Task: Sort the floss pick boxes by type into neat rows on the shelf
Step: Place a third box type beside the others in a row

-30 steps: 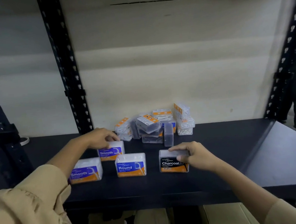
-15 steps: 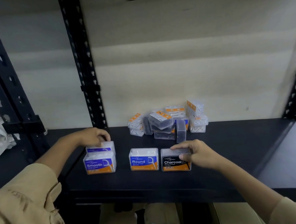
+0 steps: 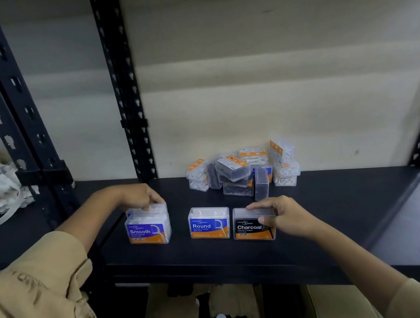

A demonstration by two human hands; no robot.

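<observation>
We find three row heads set along the front of the shelf [image 3: 339,212]: the front Smooth box [image 3: 148,231] at the left, the Round box [image 3: 208,223] in the middle, and the Charcoal box [image 3: 252,228] just beside it on the right. The left hand [image 3: 137,196] has its grip closed over the top of the rear Smooth box [image 3: 154,208], which sits directly behind the front one and touches it or nearly does. The right hand [image 3: 287,216] grips the Charcoal box, thumb on the label face and fingers over the top rear edge. We judge the step in hand to be squaring up: seating the second Smooth box in its column and trimming the Charcoal box into line. To do it well, we would slide rather than lift. The rear Smooth box should come flush against the back of its mate with the side walls level, and the Charcoal box should bring its label face onto the same front line as the Round box, with a gap to match the wider one at the left. The unsorted pile [image 3: 244,173] lies tumbled near the back wall, close behind the Round and Charcoal boxes, so each column needs room kept clear behind it. The clear cases look light and slippery, so a soft grip should do.
</observation>
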